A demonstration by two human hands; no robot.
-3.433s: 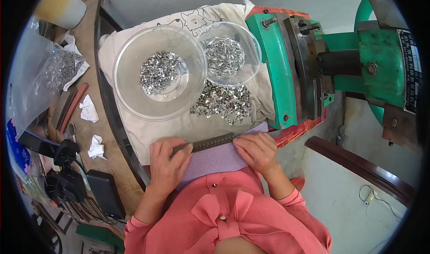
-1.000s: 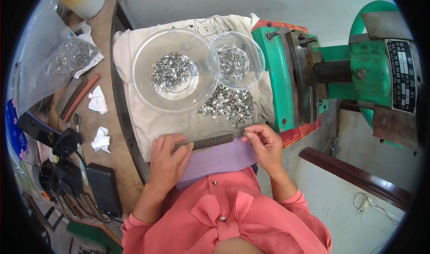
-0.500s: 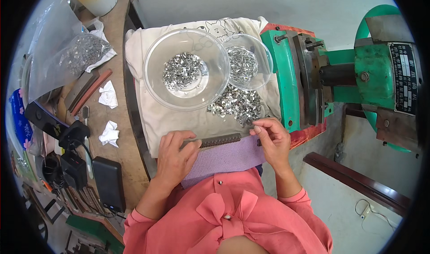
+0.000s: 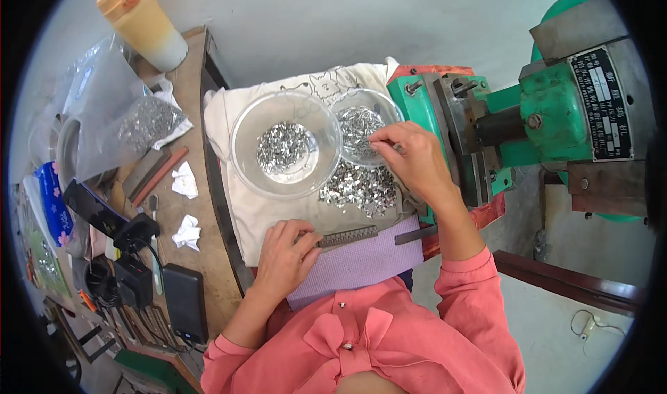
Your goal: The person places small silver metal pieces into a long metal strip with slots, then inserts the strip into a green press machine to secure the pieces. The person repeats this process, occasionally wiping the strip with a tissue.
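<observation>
My left hand (image 4: pixel 283 256) rests on the cloth, its fingers closed on the near-left end of a dark notched metal bar (image 4: pixel 349 236). Over the right rim of a small clear tub (image 4: pixel 386 104) of thin silvery pins (image 4: pixel 356 131) reaches my right hand (image 4: pixel 415 159), thumb and forefinger pinched together; whatever is between them is too small to make out. Beside it stands a larger clear tub (image 4: pixel 240 159) with small shiny metal pieces (image 4: pixel 281 147). A loose heap of similar flat metal pieces (image 4: pixel 358 189) lies in front of the tubs.
A purple mat (image 4: pixel 361 258) lies nearest me, with a plain dark bar (image 4: pixel 413 235) at its right. A green machine (image 4: pixel 552 112) stands at the right. On the left bench are a bottle (image 4: pixel 149 29), a plastic bag of metal bits (image 4: pixel 146 123), crumpled tissues (image 4: pixel 186 233) and a black power bank (image 4: pixel 185 302).
My right hand has moved up and away from beside the heap to the small tub of pins. My left hand stays at the notched bar. The whole view has shifted slightly.
</observation>
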